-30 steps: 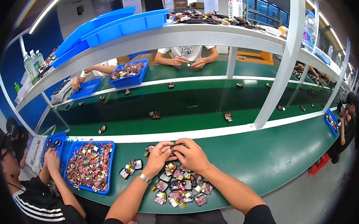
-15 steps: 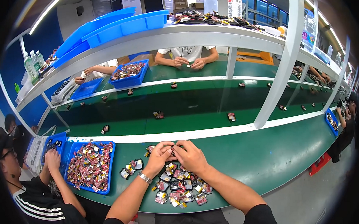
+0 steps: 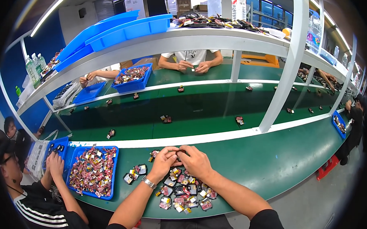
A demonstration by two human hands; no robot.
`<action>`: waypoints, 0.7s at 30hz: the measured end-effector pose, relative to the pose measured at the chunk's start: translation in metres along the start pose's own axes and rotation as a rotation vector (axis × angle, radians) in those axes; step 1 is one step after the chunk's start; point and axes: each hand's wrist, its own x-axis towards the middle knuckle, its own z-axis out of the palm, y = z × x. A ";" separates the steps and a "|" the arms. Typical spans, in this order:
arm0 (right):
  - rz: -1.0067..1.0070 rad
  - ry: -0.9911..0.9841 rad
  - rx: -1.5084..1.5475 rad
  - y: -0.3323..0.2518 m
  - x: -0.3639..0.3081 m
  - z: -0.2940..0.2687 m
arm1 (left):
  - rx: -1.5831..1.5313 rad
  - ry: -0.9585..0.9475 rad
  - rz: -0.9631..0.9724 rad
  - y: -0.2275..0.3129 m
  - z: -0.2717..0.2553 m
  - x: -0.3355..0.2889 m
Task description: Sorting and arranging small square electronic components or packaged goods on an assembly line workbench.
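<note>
My left hand (image 3: 163, 165), with a metal-band watch at its wrist, and my right hand (image 3: 195, 161) meet over the green bench. Their fingers are closed together around a small dark electronic unit (image 3: 178, 156), mostly hidden by the fingertips. Below and between my forearms lies a pile of small black-cased electronic units (image 3: 181, 190) with red circuit boards, silver faces and yellow-and-white tabs. A few more units (image 3: 135, 173) lie left of my left wrist, and another (image 3: 153, 154) sits just beyond it.
A blue bin (image 3: 116, 168) heaped with red circuit boards stands at left, beside a co-worker's hands (image 3: 55, 166). Past a white rail (image 3: 166, 141), a green conveyor (image 3: 203, 127) carries scattered units. A white post (image 3: 282, 73) supports the overhead shelf (image 3: 234, 36). Other people work opposite.
The units on the conveyor have shifted slightly to the right. My hands stay together at nearly the same spot, with small finger movements around the held unit.
</note>
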 end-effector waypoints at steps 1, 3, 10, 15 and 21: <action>0.002 0.000 -0.001 0.001 -0.001 0.000 | 0.000 -0.003 0.004 -0.001 0.000 0.001; 0.024 -0.021 0.002 0.001 0.000 0.000 | -0.002 0.008 0.013 -0.001 0.000 0.000; 0.089 -0.023 0.153 -0.006 0.006 0.001 | -0.004 0.015 0.002 0.000 -0.004 -0.001; 0.194 0.004 0.142 0.029 0.032 0.020 | -0.068 0.101 0.091 -0.001 -0.002 0.000; 0.461 -0.231 -0.215 0.125 0.060 0.033 | 0.081 0.054 0.133 -0.010 -0.005 0.003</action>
